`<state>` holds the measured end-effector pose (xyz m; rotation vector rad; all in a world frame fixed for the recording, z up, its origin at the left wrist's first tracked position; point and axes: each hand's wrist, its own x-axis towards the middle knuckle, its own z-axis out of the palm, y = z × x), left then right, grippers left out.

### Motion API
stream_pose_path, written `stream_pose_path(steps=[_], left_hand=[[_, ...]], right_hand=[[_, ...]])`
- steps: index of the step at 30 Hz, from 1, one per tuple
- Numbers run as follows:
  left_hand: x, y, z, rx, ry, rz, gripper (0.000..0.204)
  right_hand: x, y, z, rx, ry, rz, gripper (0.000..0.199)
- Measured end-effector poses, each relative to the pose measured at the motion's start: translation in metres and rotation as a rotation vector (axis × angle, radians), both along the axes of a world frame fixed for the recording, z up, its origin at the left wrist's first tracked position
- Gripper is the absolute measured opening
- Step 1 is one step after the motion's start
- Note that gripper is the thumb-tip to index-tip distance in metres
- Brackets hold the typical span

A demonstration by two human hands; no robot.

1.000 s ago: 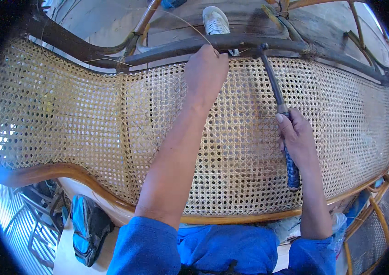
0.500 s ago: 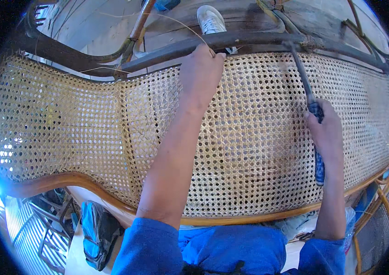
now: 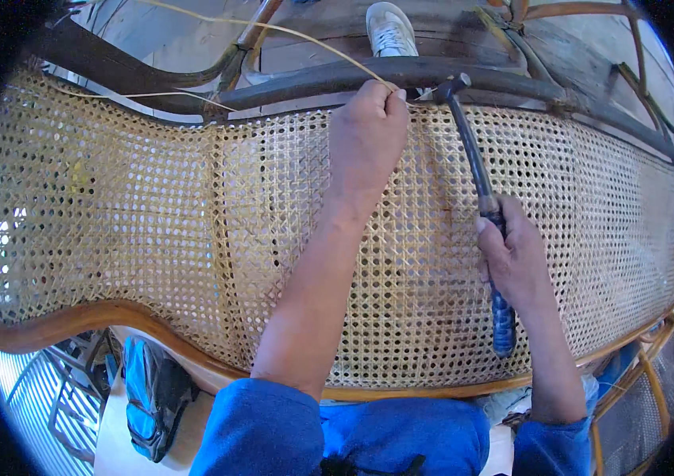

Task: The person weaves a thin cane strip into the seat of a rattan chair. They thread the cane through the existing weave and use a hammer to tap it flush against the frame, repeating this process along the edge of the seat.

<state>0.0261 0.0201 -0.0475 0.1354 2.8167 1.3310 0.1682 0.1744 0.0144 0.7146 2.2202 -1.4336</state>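
Note:
A wide woven cane panel point(image 3: 432, 262) lies across in front of me, with a dark wooden rail point(image 3: 305, 86) along its far edge. On that far edge my left hand point(image 3: 369, 135) is closed, thumb and fingers pinching a long pale cane strip point(image 3: 297, 34) that trails away to the far left. My right hand point(image 3: 516, 254) grips a hammer point(image 3: 472, 155) with a blue-black handle. The hammer's head is at the rail, just right of my left fingertips. Whether it touches the rail I cannot tell.
A polished wooden rim point(image 3: 400, 392) borders the panel's near side. Another loose strand point(image 3: 146, 95) lies by the rail at left. A blue and black backpack point(image 3: 150, 401) sits at lower left. Cane-framed furniture point(image 3: 647, 381) stands at right. Beyond the rail is a white shoe point(image 3: 391, 30).
My right hand has brought the hammer leftward, its head now close to my left fingers. My left hand and the strip appear slightly farther right, as the whole view has shifted a little.

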Motion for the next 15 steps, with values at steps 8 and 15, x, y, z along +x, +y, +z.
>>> stream_pose_path(steps=[8, 15], left_hand=[[0.0, 0.001, 0.002, 0.094, -0.007, 0.008, 0.011], [-0.001, 0.002, 0.003, 0.064, -0.013, 0.021, 0.011]], right_hand=[[-0.016, -0.015, 0.023, 0.074, -0.035, 0.02, 0.024], [-0.019, -0.014, 0.021, 0.116, -0.056, 0.093, 0.024]])
